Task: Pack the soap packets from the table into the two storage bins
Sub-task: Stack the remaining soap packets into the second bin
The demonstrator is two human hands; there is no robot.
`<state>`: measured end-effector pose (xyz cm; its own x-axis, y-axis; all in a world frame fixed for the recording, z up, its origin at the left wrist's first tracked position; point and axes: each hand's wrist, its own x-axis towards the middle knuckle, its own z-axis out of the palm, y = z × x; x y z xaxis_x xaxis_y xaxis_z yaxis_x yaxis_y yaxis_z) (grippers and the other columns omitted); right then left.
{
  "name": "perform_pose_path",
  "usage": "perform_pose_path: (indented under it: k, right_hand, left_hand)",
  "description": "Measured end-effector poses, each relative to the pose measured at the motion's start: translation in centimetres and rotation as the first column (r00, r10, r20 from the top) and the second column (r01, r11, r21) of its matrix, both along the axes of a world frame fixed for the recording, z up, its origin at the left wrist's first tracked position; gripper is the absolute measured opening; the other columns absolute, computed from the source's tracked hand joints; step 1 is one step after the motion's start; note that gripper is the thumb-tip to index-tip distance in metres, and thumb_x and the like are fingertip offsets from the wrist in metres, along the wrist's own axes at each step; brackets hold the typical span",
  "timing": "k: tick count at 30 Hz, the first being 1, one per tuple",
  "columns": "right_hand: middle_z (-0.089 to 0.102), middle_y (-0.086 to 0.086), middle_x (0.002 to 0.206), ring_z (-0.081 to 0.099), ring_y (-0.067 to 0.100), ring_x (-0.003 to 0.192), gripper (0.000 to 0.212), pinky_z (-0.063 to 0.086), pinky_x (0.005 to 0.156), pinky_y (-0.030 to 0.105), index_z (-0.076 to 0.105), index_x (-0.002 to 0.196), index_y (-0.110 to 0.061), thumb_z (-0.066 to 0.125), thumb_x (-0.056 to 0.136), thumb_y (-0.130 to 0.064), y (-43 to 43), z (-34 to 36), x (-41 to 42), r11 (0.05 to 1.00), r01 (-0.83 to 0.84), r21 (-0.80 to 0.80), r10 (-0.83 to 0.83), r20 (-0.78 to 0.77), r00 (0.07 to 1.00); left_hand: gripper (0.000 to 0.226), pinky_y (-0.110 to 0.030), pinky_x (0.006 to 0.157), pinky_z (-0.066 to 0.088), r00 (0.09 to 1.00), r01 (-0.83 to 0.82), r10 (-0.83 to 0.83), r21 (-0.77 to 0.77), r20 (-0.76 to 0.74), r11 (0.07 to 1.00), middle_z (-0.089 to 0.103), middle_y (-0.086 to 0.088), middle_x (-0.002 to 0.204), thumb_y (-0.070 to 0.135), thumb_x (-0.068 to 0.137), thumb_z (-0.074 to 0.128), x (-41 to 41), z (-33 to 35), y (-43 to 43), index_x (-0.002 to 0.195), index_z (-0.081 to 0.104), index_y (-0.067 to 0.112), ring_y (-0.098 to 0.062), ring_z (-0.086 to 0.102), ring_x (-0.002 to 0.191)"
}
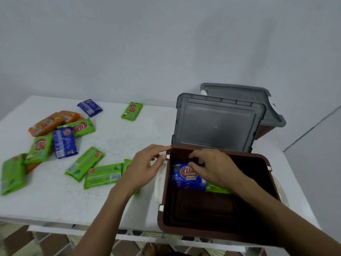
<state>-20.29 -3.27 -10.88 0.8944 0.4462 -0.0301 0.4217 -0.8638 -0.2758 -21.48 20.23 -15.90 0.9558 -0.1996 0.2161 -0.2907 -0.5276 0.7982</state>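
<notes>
A brown storage bin stands at the table's front right, its grey lid propped up behind it. Inside at the far side sits a blue soap packet with green packets to its right. My right hand reaches into the bin, fingers curled over the blue packet's top edge. My left hand hovers with relaxed fingers at the bin's left rim, holding nothing. Green packets lie just left of it. A second bin stands behind, mostly hidden.
On the white table, several green, orange and blue soap packets lie scattered at the left. One blue packet and one green packet sit near the back edge. A grey wall rises behind; tiled floor shows below.
</notes>
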Motion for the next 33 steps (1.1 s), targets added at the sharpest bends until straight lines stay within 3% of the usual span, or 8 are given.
perform_pose_path:
  k: [4, 8, 12, 16, 21, 25, 29, 33]
  right_hand:
    - [0.065, -0.01, 0.083, 0.057, 0.007, 0.073, 0.023, 0.051, 0.069, 0.029, 0.067, 0.106, -0.027, 0.057, 0.093, -0.042, 3.1, 2.7, 2.3, 0.99, -0.019, 0.14, 0.013, 0.047, 0.999]
    - [0.067, -0.01, 0.079, 0.06, 0.007, 0.07, 0.024, 0.054, 0.072, 0.031, 0.067, 0.109, -0.026, 0.057, 0.093, -0.041, 7.9, 3.7, 5.3, 0.967, -0.044, 0.25, 0.045, 0.005, 0.999]
    - [0.065, -0.01, 0.074, 0.058, 0.008, 0.07, 0.02, 0.052, 0.074, 0.032, 0.066, 0.105, -0.026, 0.057, 0.093, -0.039, 13.7, 3.4, 8.9, 0.952, -0.06, 0.301, 0.08, -0.056, 0.995]
    - [0.069, -0.002, 0.081, 0.062, 0.016, 0.076, 0.019, 0.052, 0.077, 0.035, 0.068, 0.103, -0.024, 0.058, 0.092, -0.036, 19.8, 2.6, 12.4, 0.948, -0.091, 0.305, 0.119, -0.077, 0.99]
    - [0.07, 0.001, 0.088, 0.062, 0.016, 0.079, 0.021, 0.053, 0.078, 0.034, 0.068, 0.107, -0.022, 0.058, 0.092, -0.034, 26.7, 1.2, 16.4, 0.947, -0.102, 0.306, 0.142, -0.111, 0.984]
    - [0.069, 0.003, 0.098, 0.06, 0.017, 0.082, 0.024, 0.048, 0.071, 0.03, 0.065, 0.113, -0.022, 0.055, 0.095, -0.034, 31.5, -0.5, 19.7, 0.951, -0.128, 0.282, 0.167, -0.117, 0.979]
    - [0.065, 0.008, 0.112, 0.06, 0.023, 0.097, 0.026, 0.046, 0.074, 0.032, 0.064, 0.117, -0.018, 0.056, 0.095, -0.03, 35.9, -3.1, 22.5, 0.952, -0.169, 0.256, 0.201, -0.101, 0.974]
    - [0.061, 0.016, 0.118, 0.059, 0.031, 0.101, 0.034, 0.044, 0.073, 0.032, 0.06, 0.123, -0.016, 0.054, 0.096, -0.034, 39.2, -5.9, 24.8, 0.962, -0.202, 0.183, 0.224, -0.11, 0.968]
  left_hand:
    - [0.027, -0.026, 0.086, 0.05, 0.994, -0.103, 0.103, -0.006, -0.035, 0.995, 0.065, 0.018, 0.115, 0.024, 0.095, 0.055, 0.1, -0.2, 3.7, 0.12, 0.065, 0.03, -0.004, 0.063, 0.096]
    - [0.029, -0.031, 0.084, 0.053, 0.974, -0.22, 0.221, 0.021, -0.053, 0.975, 0.066, 0.017, 0.113, 0.033, 0.09, 0.053, 0.8, -0.6, 8.7, 0.116, 0.066, 0.032, -0.002, 0.064, 0.092]
    - [0.024, -0.03, 0.082, 0.053, 0.942, -0.329, 0.332, 0.061, -0.051, 0.942, 0.066, 0.013, 0.114, 0.022, 0.095, 0.057, 1.7, -1.0, 13.9, 0.116, 0.065, 0.031, 0.0, 0.062, 0.093]
    - [0.027, -0.015, 0.077, 0.045, 0.905, -0.413, 0.423, 0.149, -0.041, 0.899, 0.065, 0.007, 0.118, 0.017, 0.095, 0.056, 3.6, -1.5, 19.0, 0.119, 0.066, 0.024, 0.003, 0.058, 0.093]
    - [0.028, -0.034, 0.088, 0.046, 0.877, -0.464, 0.478, 0.329, 0.04, 0.823, 0.066, -0.003, 0.118, 0.012, 0.091, 0.06, 6.6, -2.3, 24.7, 0.118, 0.067, 0.016, -0.021, 0.059, 0.107]
    - [0.028, -0.043, 0.085, 0.047, 0.862, -0.479, 0.497, 0.477, 0.098, 0.737, 0.066, -0.007, 0.116, 0.026, 0.089, 0.061, 9.3, -3.2, 27.8, 0.115, 0.068, 0.018, -0.031, 0.058, 0.103]
    - [0.044, -0.047, 0.097, 0.034, 0.847, -0.455, 0.527, 0.611, 0.07, 0.649, 0.053, -0.004, 0.135, 0.043, 0.089, 0.061, 11.1, -3.9, 28.7, 0.128, 0.06, 0.023, -0.031, 0.047, 0.12]
    - [0.059, -0.045, 0.102, 0.029, 0.861, -0.395, 0.509, 0.654, 0.017, 0.645, 0.048, -0.001, 0.138, 0.053, 0.082, 0.064, 12.0, -5.0, 29.3, 0.134, 0.051, 0.029, -0.028, 0.042, 0.124]
